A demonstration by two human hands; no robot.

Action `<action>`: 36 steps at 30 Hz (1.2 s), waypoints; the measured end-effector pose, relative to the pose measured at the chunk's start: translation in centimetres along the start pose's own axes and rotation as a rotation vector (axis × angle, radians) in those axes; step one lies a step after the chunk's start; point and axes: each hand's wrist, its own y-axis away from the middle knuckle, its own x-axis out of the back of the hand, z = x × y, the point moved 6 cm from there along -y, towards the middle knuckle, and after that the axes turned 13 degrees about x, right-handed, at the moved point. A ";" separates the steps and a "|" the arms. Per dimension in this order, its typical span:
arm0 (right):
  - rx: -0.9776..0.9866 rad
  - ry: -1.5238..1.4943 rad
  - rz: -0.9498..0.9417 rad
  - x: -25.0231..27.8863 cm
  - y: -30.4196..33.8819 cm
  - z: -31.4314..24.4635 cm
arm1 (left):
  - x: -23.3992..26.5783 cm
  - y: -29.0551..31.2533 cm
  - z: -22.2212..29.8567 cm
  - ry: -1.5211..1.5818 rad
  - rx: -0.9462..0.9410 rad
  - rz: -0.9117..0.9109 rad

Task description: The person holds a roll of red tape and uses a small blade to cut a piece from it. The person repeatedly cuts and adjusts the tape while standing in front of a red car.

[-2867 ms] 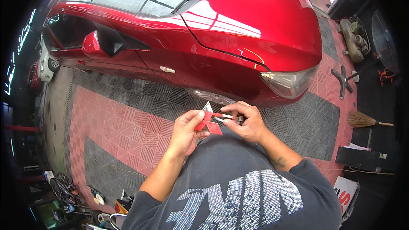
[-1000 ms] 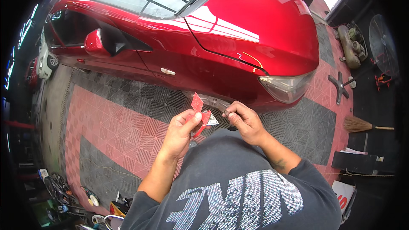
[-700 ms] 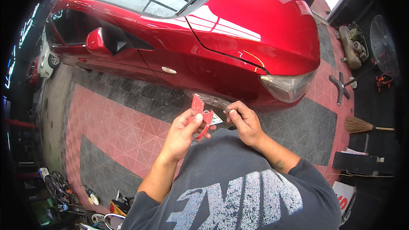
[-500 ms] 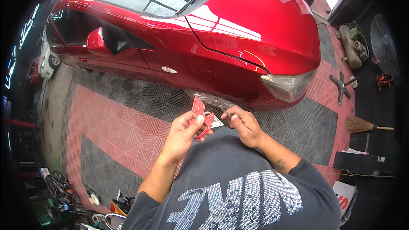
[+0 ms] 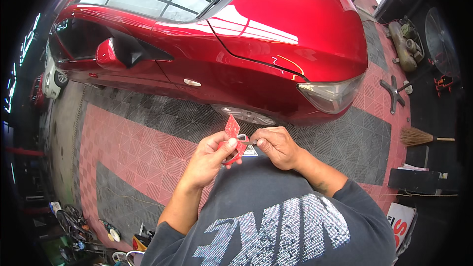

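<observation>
My left hand (image 5: pixel 211 160) grips a red emblem (image 5: pixel 232 127) with diamond-shaped points, flecked with white, between thumb and fingers. A small pale curved piece (image 5: pixel 242 137) shows at its middle. Close beside it on the right, my right hand (image 5: pixel 278 148) is closed in a pinch, its fingertips almost against the emblem. Something thin and dark juts from that pinch toward the emblem; its kind is too small to make out. Both hands are in front of the dark shirt (image 5: pixel 276 207). Beyond them stands a red car (image 5: pixel 236 76), its wheel (image 5: pixel 249 116) just past the emblem.
Red and black floor tiles (image 5: pixel 143 140) lie around the car. An air compressor (image 5: pixel 405 47), a black stand foot (image 5: pixel 392 93) and a broom (image 5: pixel 416 137) are along the right side. Bicycle parts (image 5: pixel 74 226) crowd the lower left. A white sign (image 5: pixel 401 219) leans at lower right.
My right hand has moved left, bringing its pinched fingers up to the emblem. My left hand keeps its hold, with the emblem turned slightly more upright. The view has shifted a little.
</observation>
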 end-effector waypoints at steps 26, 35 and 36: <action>-0.090 -0.209 0.006 0.9 0.3 0.2 | 0.9 0.2 1.6 -0.019 -0.089 -0.038; -0.014 -0.103 -0.061 0.8 -0.7 -0.6 | 0.2 0.5 1.8 -0.082 -0.064 -0.086; -0.017 -0.100 -0.063 0.8 -0.7 -0.5 | 0.1 0.5 1.8 -0.101 -0.066 -0.089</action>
